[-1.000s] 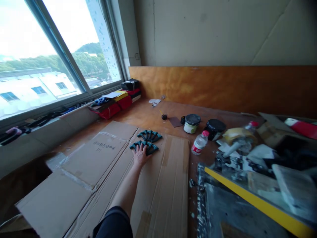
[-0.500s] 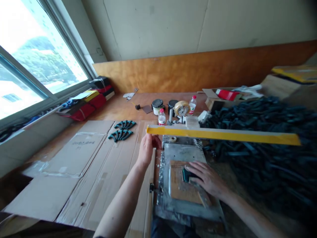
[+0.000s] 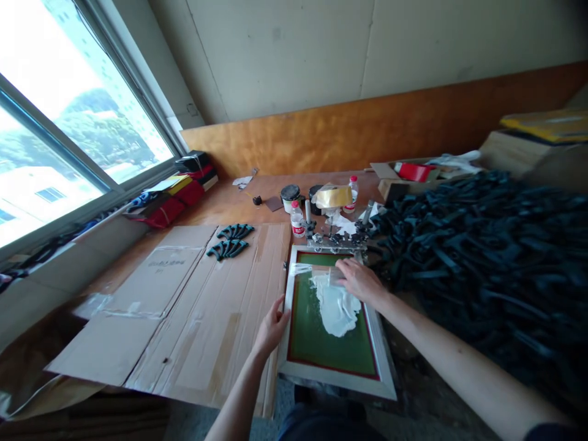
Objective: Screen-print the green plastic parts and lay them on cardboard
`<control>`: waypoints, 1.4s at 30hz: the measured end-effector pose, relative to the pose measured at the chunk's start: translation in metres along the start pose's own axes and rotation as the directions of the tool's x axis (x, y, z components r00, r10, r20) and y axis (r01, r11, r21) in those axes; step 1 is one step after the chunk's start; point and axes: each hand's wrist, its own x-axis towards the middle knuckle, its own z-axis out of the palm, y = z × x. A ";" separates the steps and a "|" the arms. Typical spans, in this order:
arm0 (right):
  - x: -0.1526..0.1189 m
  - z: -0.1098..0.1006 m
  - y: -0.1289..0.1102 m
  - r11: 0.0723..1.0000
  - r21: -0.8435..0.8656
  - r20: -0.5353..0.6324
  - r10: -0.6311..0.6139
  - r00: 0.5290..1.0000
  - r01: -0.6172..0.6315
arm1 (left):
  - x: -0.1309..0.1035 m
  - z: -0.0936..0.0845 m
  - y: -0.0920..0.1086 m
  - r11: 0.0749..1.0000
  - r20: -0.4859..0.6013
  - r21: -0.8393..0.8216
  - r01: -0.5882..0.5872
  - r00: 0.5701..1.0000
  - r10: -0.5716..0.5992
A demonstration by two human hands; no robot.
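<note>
A screen frame with green mesh lies flat over the bench fixture. White paste is spread in a patch across its upper middle. My left hand grips the left edge of the frame, thumb and fingers bent around it. Near the frame's top, my right hand is closed on a pale squeegee, whose edge touches the paste; the fingers partly hide it. Behind the frame is a metal hinge clamp. Whatever lies beneath the frame is hidden.
Cardboard covers the left side, with several dark curved pieces on it. A large pile of dark straps fills the right. Bottles, jars and a tape roll stand behind the clamp.
The frame has come down from its raised, edge-on position to lie flat. My left hand has moved down with it. My right hand has left the dark piece on the board and now holds the squeegee.
</note>
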 end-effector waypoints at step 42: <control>-0.085 0.061 0.033 0.964 0.143 0.088 0.212 0.973 -0.223 | 0.022 -0.054 0.207 0.733 -0.214 -0.580 -0.355 0.935 0.284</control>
